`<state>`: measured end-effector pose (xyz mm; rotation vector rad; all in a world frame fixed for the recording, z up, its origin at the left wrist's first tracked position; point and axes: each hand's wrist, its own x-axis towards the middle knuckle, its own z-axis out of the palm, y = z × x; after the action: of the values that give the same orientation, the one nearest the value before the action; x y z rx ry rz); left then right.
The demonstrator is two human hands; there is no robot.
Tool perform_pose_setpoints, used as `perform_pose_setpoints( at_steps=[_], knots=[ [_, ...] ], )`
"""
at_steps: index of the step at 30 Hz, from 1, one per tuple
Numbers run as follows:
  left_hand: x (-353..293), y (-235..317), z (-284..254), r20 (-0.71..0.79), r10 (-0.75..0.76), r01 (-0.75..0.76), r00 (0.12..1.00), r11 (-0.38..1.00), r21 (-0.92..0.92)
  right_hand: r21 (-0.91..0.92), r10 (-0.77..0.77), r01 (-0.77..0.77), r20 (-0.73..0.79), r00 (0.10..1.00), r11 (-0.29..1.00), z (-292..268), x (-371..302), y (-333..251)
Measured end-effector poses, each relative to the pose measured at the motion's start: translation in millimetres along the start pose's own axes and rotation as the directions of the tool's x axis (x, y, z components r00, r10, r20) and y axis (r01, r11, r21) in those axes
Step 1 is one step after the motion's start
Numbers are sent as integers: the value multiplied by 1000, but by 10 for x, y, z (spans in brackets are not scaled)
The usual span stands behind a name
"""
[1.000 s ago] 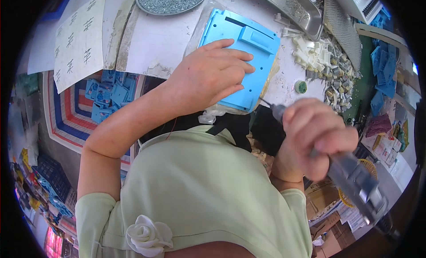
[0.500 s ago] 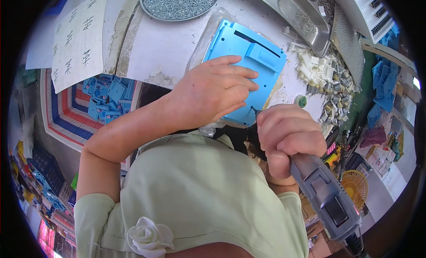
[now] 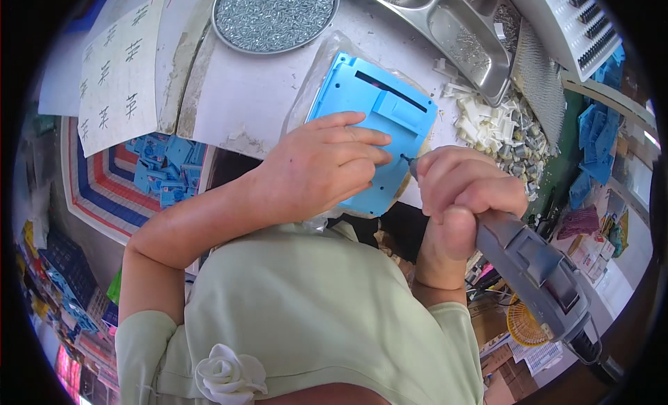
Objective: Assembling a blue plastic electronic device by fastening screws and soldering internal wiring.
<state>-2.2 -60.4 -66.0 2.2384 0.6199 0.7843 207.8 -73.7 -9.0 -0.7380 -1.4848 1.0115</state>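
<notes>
A light-blue plastic housing (image 3: 385, 179) with a long slot and a raised block lies flat on the worktable. My left hand (image 3: 316, 161) rests across its left part, fingers stretched out and spread over the surface. In my right hand (image 3: 470, 189) is a grey electric screwdriver (image 3: 532, 262), fingers wrapped around its front end. The driver's tip points left at a small hole near the middle right of the housing; I cannot tell how deep it sits. Another small hole shows nearer to me.
Beyond the housing stands a round metal tray (image 3: 275, 19) full of screws. A steel compartment tray (image 3: 466, 46) is at the far right, beside a heap of white plastic and metal parts (image 3: 504, 130). At left, a striped bag (image 3: 104, 186) holds blue pieces.
The screwdriver's tip has moved from the hole nearer me to the one farther up the housing. My left hand stays on the housing. The whole view has shifted slightly.
</notes>
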Motion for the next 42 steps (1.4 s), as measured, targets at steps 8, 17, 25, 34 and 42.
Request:
perform_pose_setpoints(
  at_steps=[8,17,25,34,42],
  knots=[
    [18,31,-17,-7,-15,15,1000,1000,-23,181,-51,53,-14,999,982,-165,78,-265],
    [236,188,27,-223,-12,-48,975,964,-261,323,-72,84,-49,996,943,-46,82,-347],
    [312,167,123,-308,165,-204,937,974,-100,302,-68,75,-33,997,950,-67,55,-395],
    [297,134,97,-276,114,-147,954,984,-101,247,-140,137,-6,990,959,-197,40,-486],
    [260,170,112,-256,28,-71,966,984,-161,231,-113,102,34,993,968,-161,17,-457]
  ],
)
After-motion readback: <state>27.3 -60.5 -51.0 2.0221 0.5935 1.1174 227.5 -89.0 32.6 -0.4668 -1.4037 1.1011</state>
